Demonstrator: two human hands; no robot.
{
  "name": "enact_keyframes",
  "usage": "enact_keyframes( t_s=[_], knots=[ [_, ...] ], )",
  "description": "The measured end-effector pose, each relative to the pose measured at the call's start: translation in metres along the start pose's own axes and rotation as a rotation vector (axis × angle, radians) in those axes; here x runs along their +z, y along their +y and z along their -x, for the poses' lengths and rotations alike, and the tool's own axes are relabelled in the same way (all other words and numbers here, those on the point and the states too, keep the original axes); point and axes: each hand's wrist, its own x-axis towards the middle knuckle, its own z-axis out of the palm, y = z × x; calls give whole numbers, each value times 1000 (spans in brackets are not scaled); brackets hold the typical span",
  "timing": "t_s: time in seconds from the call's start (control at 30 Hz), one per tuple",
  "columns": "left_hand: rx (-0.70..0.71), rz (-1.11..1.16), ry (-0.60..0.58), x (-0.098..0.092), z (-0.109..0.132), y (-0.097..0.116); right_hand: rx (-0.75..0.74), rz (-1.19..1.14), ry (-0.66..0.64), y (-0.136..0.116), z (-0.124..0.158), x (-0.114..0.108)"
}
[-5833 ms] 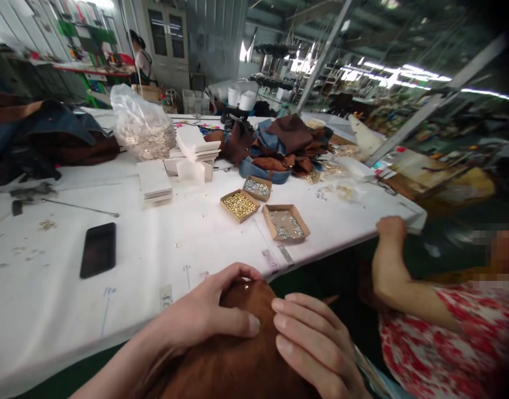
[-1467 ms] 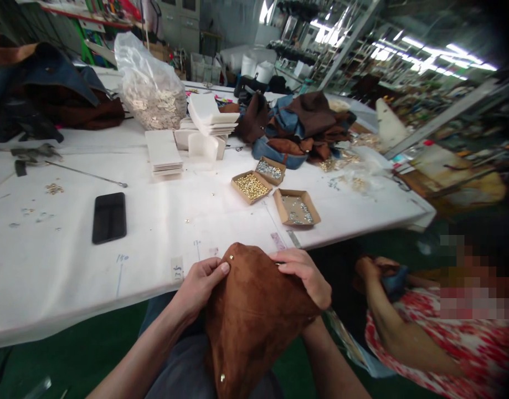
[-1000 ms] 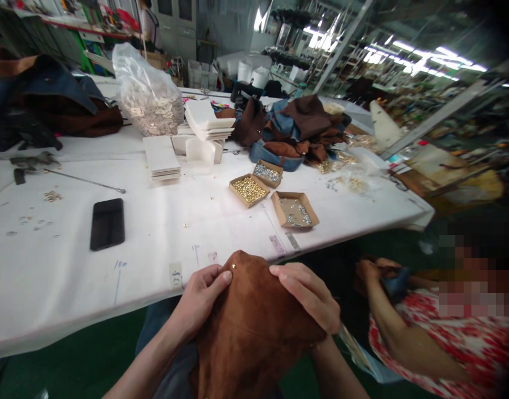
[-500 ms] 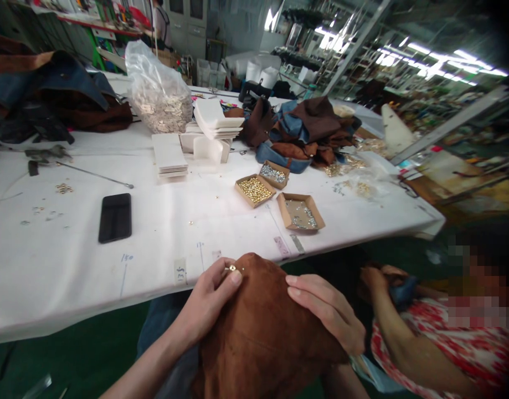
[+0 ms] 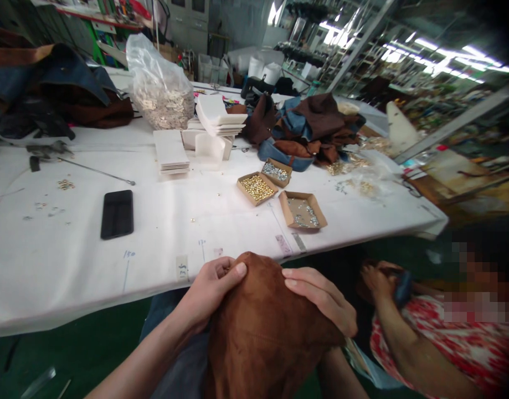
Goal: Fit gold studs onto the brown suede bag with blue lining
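Note:
A brown suede piece [image 5: 262, 327] is draped over my lap, just in front of the white table's [image 5: 163, 221] near edge. My left hand [image 5: 212, 288] pinches its upper left corner, thumb on top and fingers curled under the fabric. My right hand [image 5: 320, 299] lies on the upper right part of the suede, fingers together and pressing down on it. Three small cardboard trays sit on the table beyond my hands: one of gold studs [image 5: 256, 188], one of silver studs [image 5: 276, 172] and a nearly bare one [image 5: 303, 210].
A black phone [image 5: 117, 213] lies left of centre. White card stacks [image 5: 171, 152], a clear bag of metal parts [image 5: 160, 91] and a heap of brown and blue fabric [image 5: 308, 127] stand farther back. A seated person in a red floral top [image 5: 437, 343] works at the right.
My left thumb has slid over the gold stud at the suede's corner, hiding it. My right hand has shifted slightly up and left on the fabric. The view has tilted a little.

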Motion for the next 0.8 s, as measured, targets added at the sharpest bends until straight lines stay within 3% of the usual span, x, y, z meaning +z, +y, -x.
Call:
enact_keyframes(
  t_s=[0.1,0.17,0.4,0.63,0.8],
  knots=[
    [-42,304,8,-3,-3,-5,16,5,-14,5,0,-4],
    [-22,377,28,-6,-4,-4,38,4,-20,6,-1,-6],
    [16,290,-62,-10,2,4,86,-6,23,-1,-5,1],
    [-71,235,-17,-12,0,-3,84,-8,-24,3,-5,0],
    [-95,153,-34,-15,1,-6,91,23,14,3,-3,6]
  ],
)
